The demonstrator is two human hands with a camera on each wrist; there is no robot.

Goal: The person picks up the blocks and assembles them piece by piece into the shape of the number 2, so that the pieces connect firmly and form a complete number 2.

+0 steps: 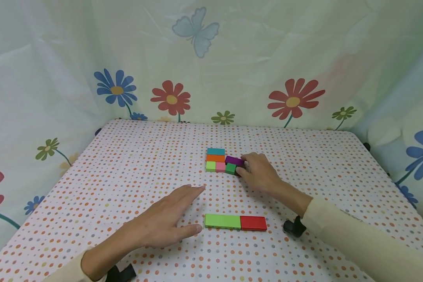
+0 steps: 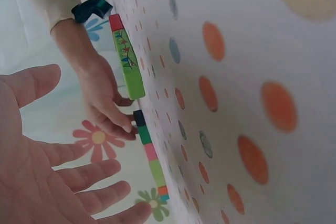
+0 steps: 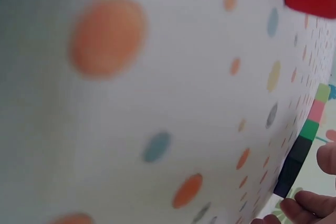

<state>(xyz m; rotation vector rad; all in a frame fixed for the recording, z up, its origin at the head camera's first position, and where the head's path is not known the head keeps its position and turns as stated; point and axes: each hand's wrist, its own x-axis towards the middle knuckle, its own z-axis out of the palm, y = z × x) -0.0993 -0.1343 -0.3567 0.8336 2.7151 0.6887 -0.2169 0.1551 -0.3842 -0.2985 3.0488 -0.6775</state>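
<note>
On the spotted tablecloth, my right hand [image 1: 260,172] is at the right end of a group of small coloured blocks. Its fingertips are on the purple block [image 1: 234,160] and its thumb at a black block [image 3: 298,153], mostly hidden from above. Purple and dark green [image 1: 230,168] blocks sit slightly skewed against the others: teal [image 1: 216,151], orange [image 1: 215,158], lime [image 1: 210,166] and pink [image 1: 220,167]. My left hand [image 1: 170,219] hovers empty with fingers extended, left of a long lime block [image 1: 222,221] and a red block [image 1: 253,223] placed end to end.
The tablecloth [image 1: 127,176] has printed dots and covers the whole table. Behind and beside it hang pale curtains [image 1: 239,51] with flowers and a butterfly. Dark wrist straps [image 1: 294,226] show at both sleeves.
</note>
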